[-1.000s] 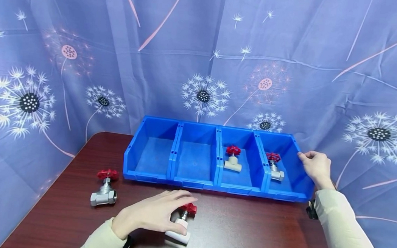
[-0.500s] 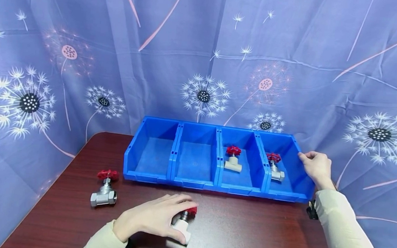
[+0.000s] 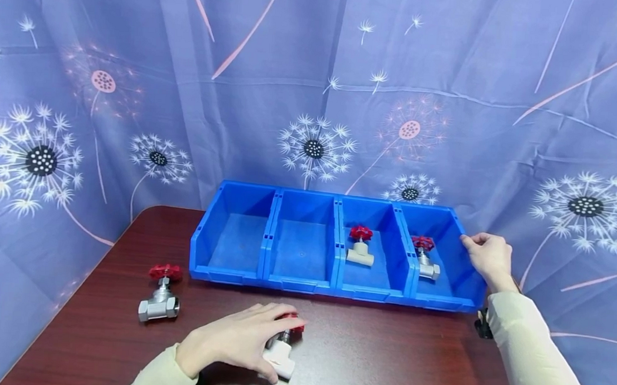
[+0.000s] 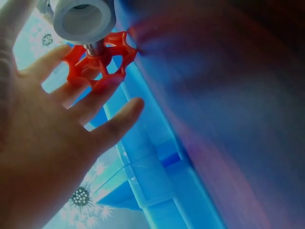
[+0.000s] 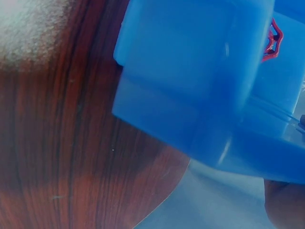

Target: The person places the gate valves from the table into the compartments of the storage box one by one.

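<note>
A white plastic valve with a red handwheel is at the table's front middle. My left hand holds it, thumb by the white body and spread fingers against the handwheel; the hand hides part of it. At the right end of the row of blue bins, my right hand pinches the upper edge of the outer wall. Only a bit of that hand shows in the right wrist view. A metal valve with a red wheel stands on the table at left.
The third compartment holds a beige valve with a red wheel. In the rightmost one lies a metal valve. Behind the bins hangs a blue dandelion-print curtain. The brown table ends in a rounded corner at back left.
My left thumb has shifted down and left along the white valve, which has turned slightly, so more of its body shows. My right hand keeps its place on the bin.
</note>
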Tool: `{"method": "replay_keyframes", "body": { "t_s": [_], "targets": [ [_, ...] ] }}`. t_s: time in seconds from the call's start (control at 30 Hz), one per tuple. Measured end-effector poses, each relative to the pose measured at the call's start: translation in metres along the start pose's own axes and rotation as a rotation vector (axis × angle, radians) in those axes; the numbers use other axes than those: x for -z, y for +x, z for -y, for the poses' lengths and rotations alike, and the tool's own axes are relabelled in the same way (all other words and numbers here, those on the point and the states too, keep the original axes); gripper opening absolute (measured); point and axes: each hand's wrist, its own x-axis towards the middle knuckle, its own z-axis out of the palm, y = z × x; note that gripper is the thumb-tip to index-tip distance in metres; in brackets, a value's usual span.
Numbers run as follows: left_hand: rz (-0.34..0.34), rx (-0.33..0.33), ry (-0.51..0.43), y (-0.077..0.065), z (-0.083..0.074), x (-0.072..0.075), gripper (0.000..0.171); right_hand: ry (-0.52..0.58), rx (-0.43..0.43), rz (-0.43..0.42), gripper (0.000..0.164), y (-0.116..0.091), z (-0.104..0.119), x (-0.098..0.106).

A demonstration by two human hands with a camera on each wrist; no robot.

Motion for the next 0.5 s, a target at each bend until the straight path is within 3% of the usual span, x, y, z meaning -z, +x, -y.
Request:
{"method": "replay_keyframes", "body": {
  "t_s": [0.23, 0.5],
  "targets": [
    [0.042, 0.048, -0.005, 0.0011, 0.0008, -0.0008, 0.097, 0.006, -0.01, 0.011, 0.043, -0.0002, 0.0012, 0.0002],
    [0.039, 0.037, 0.005, 0.0015, -0.0007, -0.0005, 0.1, 0.006, -0.013, 0.018, 0.044, 0.0005, -0.0007, 0.0001]
  ]
}}
